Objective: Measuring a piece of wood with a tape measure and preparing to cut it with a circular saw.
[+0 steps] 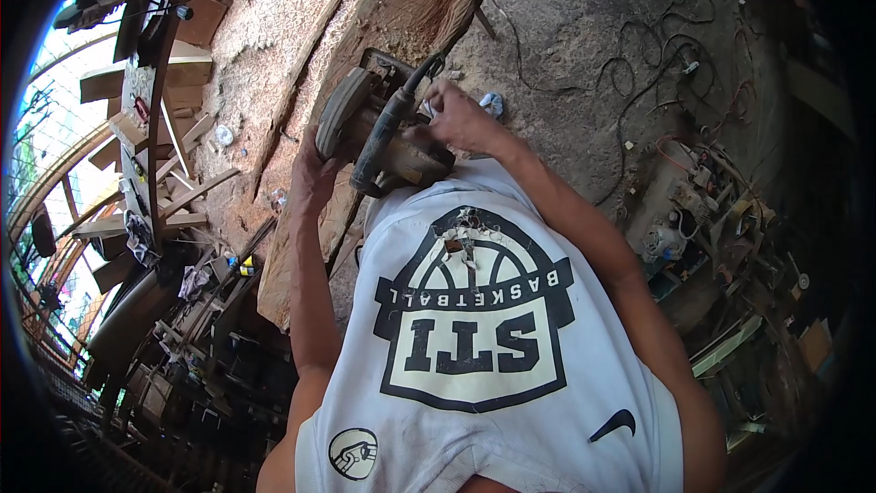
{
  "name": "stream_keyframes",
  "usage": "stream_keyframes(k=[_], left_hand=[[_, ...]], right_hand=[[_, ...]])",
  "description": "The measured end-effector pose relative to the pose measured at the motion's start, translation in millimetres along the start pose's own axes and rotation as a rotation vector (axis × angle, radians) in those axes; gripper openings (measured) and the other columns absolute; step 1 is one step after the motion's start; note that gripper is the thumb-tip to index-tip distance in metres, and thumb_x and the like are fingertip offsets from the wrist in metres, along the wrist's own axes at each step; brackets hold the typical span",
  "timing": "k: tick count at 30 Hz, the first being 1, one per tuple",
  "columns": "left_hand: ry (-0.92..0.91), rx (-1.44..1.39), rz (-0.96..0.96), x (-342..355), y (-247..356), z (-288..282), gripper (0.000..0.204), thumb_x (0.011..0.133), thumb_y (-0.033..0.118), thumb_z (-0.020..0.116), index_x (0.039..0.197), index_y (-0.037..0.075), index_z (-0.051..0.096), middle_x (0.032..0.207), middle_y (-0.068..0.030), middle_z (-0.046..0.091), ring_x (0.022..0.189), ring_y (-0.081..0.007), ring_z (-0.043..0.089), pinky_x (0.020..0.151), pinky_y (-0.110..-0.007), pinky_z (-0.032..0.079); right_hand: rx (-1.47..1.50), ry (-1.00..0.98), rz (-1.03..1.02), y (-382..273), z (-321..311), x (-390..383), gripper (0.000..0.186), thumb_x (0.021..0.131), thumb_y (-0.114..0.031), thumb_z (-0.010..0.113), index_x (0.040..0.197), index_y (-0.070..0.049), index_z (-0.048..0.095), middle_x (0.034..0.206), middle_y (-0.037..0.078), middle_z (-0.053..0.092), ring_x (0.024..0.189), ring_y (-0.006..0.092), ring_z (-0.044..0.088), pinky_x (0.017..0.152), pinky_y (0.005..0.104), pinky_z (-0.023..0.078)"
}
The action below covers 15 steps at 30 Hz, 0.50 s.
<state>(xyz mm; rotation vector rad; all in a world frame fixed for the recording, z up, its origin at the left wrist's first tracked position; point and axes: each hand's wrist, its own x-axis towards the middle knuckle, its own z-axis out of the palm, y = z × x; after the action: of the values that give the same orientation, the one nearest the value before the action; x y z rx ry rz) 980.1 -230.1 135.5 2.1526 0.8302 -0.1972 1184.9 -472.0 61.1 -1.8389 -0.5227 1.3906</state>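
A worn, dusty circular saw (394, 132) is held tilted in front of my shirt, over the edge of a long wooden slab (401, 14). Its rounded guard faces left, and the dark handle runs up to the power cord. My left hand (316, 175) grips the saw from below, by the guard, with its fingertips hidden behind the tool. On the other side, my right hand (461, 119) is closed, fingers curled close against the saw near the cord end. Whatever those fingers pinch is too small to make out.
Sawdust (274, 23) covers the ground left of the slab. Wood offcuts (187, 73) and a timber frame stand farther left. A black cord (630, 82) loops over the floor at the right, near a pile of tools and scrap (693, 219). A crumpled wrapper (493, 104) lies beyond my right hand.
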Motion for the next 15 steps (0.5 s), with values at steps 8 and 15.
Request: stream_keyframes(k=[8, 15], left_hand=[[-0.036, 0.003, -0.04, 5, -5, 1, 0.052, 0.091, 0.016, 0.083, 0.134, 0.008, 0.055, 0.117, -0.017, 0.074, 0.112, -0.031, 0.071, 0.096, -0.042, 0.053], [-0.051, -0.087, -0.106, 5, 4, -3, 0.05, 0.092, 0.02, 0.084, 0.132, 0.007, 0.056, 0.115, -0.0178, 0.073, 0.109, -0.0308, 0.071, 0.093, -0.043, 0.054]], right_hand=[[0.223, 0.005, -0.125, 12, 8, 27, 0.106, 0.069, -0.05, 0.1, 0.144, 0.003, 0.047, 0.132, 0.021, 0.066, 0.127, 0.0282, 0.063, 0.112, 0.0387, 0.048], [0.087, 0.119, -0.114, -8, 16, 9, 0.064, 0.086, -0.027, 0.088, 0.136, -0.004, 0.055, 0.116, 0.017, 0.074, 0.109, 0.0279, 0.072, 0.098, 0.0417, 0.055]])
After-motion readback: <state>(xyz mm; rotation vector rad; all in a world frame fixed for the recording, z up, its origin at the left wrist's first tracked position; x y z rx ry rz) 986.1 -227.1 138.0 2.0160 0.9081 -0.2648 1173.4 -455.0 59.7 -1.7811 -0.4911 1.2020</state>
